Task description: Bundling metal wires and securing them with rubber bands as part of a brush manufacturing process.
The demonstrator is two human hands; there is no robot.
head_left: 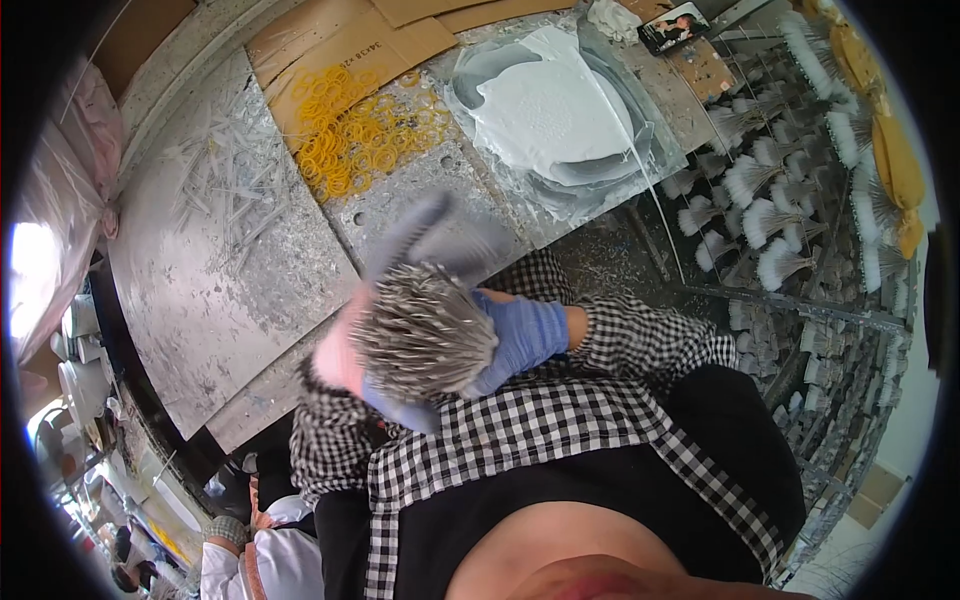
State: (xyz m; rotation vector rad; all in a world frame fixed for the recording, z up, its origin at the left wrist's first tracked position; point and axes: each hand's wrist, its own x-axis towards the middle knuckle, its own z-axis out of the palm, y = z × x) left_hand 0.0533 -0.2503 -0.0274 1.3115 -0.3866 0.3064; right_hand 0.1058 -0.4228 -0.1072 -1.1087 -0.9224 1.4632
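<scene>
Between my two gloved hands, in front of my chest, is a thick round bundle of thin grey wire-like stems (425, 330), its many pale tips facing up. My left hand (343, 345), in a pink and blue glove, cups the bundle's left side. Its thumb lies along the lower edge, and its fingers reach past the far side, smeared by motion. My right hand (520, 342), in a blue glove, wraps the right side, with its fingertips partly hidden behind the bundle. The bundle's underside is out of sight.
Yellow rings (350, 125) lie across the worktable and cardboard (400, 50). Clear thin strips (225, 165) are scattered on the metal sheet at left. White paste (550, 110) with a long thin stick covers the far right plate. White-tufted brushes (770, 220) fill racks on the right.
</scene>
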